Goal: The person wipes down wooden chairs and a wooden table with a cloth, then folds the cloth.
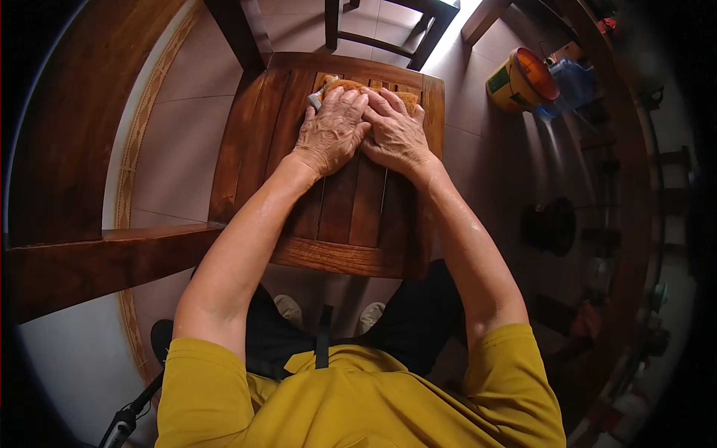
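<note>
Orange, fuzzy-looking cloth (pixel 345 84) with a grey-white end, bunched near the far edge of the slatted wooden surface (pixel 355 205), beneath flattened left hand (pixel 332 136) and right hand (pixel 397 138), fingers extended; middle and underside hidden.

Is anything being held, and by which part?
An orange-brown cloth: left hand and right hand rest over its top on the slatted dark-brown wooden seat; any grip underneath is hidden.
</note>
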Demonstrator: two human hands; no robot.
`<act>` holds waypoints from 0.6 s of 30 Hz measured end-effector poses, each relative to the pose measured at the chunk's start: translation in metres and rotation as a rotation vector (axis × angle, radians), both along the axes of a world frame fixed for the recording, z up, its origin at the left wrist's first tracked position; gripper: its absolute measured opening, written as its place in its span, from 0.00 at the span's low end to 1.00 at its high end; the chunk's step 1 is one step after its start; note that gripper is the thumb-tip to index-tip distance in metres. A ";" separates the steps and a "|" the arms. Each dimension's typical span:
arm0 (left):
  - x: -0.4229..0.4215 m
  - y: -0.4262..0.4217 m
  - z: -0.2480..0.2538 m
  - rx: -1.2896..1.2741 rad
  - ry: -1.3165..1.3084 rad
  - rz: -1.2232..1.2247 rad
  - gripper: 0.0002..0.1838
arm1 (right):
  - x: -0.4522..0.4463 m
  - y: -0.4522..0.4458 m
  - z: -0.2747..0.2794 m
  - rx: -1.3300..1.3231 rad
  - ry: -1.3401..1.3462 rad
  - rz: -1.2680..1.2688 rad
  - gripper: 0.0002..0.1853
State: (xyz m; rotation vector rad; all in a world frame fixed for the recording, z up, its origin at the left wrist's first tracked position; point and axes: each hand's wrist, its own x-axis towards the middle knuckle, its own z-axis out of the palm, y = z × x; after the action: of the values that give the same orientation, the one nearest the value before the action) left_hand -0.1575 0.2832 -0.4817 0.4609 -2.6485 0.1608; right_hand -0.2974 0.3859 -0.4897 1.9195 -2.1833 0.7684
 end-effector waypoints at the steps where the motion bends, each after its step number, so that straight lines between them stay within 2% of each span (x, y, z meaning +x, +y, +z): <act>1: 0.001 -0.001 0.000 -0.008 0.001 -0.006 0.28 | 0.001 0.000 -0.001 -0.008 0.011 0.000 0.33; 16: 0.011 -0.012 -0.008 0.006 0.015 0.102 0.27 | 0.011 -0.025 -0.019 -0.086 -0.011 -0.005 0.32; 18: 0.013 -0.017 -0.011 -0.055 0.035 0.075 0.26 | 0.014 -0.027 -0.021 -0.071 -0.017 -0.010 0.32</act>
State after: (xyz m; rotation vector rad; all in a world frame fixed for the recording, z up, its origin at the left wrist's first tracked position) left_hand -0.1444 0.2659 -0.4922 0.5404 -2.5871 0.2463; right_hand -0.2838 0.3587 -0.5103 1.8740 -2.1432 0.8509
